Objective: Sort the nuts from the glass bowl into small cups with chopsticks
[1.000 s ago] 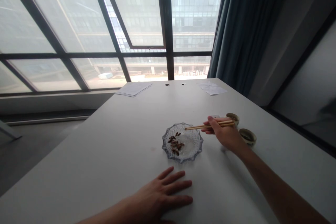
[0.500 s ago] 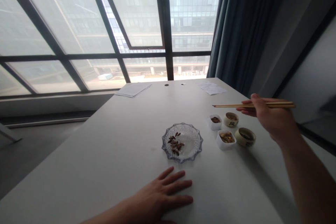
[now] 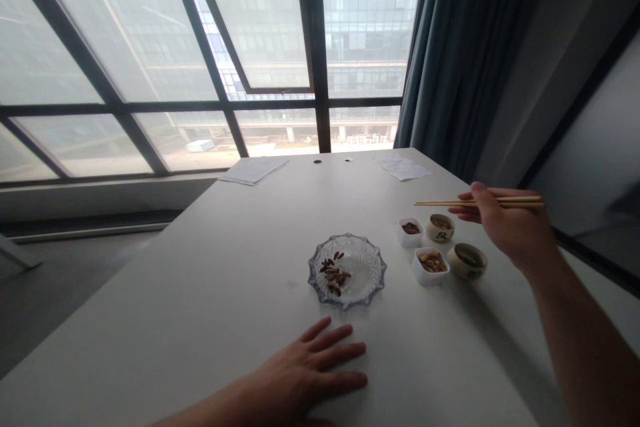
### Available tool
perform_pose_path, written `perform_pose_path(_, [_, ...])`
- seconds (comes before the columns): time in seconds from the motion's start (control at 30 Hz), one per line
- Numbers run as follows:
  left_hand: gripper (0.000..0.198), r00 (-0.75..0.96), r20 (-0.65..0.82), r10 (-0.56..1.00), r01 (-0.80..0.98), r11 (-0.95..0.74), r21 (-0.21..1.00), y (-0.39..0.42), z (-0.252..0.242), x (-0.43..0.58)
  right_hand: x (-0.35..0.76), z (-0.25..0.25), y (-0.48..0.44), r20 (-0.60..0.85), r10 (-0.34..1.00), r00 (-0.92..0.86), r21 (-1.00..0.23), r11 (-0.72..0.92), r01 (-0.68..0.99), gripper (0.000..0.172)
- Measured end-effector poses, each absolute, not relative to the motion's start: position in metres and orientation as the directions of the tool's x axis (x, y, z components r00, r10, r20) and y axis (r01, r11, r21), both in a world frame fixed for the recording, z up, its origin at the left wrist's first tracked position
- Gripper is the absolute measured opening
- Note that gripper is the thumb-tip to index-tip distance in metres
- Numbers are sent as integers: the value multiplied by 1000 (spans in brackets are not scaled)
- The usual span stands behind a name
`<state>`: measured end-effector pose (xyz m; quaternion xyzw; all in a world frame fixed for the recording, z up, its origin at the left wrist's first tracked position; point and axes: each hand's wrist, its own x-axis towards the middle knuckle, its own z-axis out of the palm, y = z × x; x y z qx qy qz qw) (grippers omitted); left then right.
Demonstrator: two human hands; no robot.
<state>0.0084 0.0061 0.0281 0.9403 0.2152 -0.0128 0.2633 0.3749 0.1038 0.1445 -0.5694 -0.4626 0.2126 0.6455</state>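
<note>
My right hand (image 3: 505, 220) is closed on a pair of wooden chopsticks (image 3: 440, 203), raised above the cups at the right with the tips pointing left. No piece of food shows between the tips. Below them are a white square dish (image 3: 404, 240) of dark brown pieces, another white dish (image 3: 430, 280) of yellowish-brown pieces, and two small beige cups (image 3: 442, 236) (image 3: 466, 272) whose contents are hard to make out. My left hand (image 3: 305, 370) lies flat with spread fingers, just in front of a scalloped glass plate (image 3: 367, 273). Several dark brown pods (image 3: 336, 275) lie on the plate's left half.
Everything stands on a white table (image 3: 210, 307). Paper sheets lie at its far left (image 3: 254, 171) and a crumpled sheet (image 3: 403, 167) at its far right. Beyond are large windows and a dark blue curtain (image 3: 455, 47).
My right hand has shifted slightly left, while the chopstick tips have drawn a little to the right. My left hand and the dishes stay put.
</note>
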Motion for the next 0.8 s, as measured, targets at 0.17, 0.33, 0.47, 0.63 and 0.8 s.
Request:
perform_pose_path(0.17, [75, 904, -159, 397, 422, -767, 483, 7, 26, 8, 366, 144, 98, 418, 804, 422, -903, 321, 284, 24])
perform_pose_path(0.33, [71, 903, -144, 406, 423, -771, 477, 7, 26, 8, 347, 125, 98, 349, 927, 137, -916, 307, 256, 34])
perform_pose_path(0.47, [71, 910, -116, 399, 403, -783, 473, 6, 26, 8, 326, 106, 99, 290, 942, -167, -898, 329, 294, 41])
perform_pose_path(0.63, [70, 912, -101, 397, 394, -781, 485, 6, 26, 9, 302, 85, 98, 229, 932, -283, -895, 316, 316, 47])
perform_pose_path(0.8, [70, 911, -124, 393, 399, -766, 503, 6, 25, 8, 293, 68, 100, 231, 929, -288, -904, 315, 290, 48])
